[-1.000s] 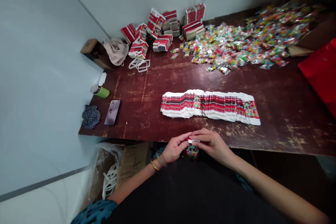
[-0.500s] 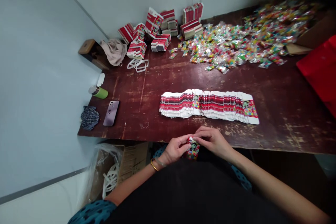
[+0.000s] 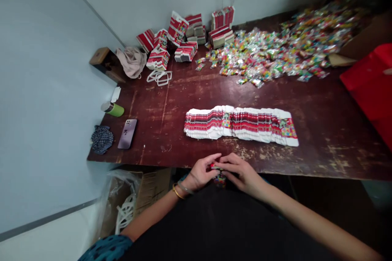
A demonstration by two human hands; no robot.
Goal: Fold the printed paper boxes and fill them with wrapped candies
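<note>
You have the small red printed card carton with coloured pictures [image 3: 219,181] between your hands at the lower centre of the frame, just off the near edge of the dark red worn wooden table [image 3: 171,102]; your left hand [image 3: 200,172] holds its side in a narrow grip between thumb and fingers; your right hand [image 3: 245,173] bends its fingers over the upper end, nearly closed, though whether they pinch it you cannot tell from here; the step in hand looks like fingertip work on that end, and the next move calls for a steady left grip and light right-hand pressure, lest the thin card crease; the overlapping row of flat red-and-white cartons [image 3: 254,125] lies across the centre, near your fingers; the heap of clear-wrapped multicoloured sweets [image 3: 260,53] spreads across the upper right.
</note>
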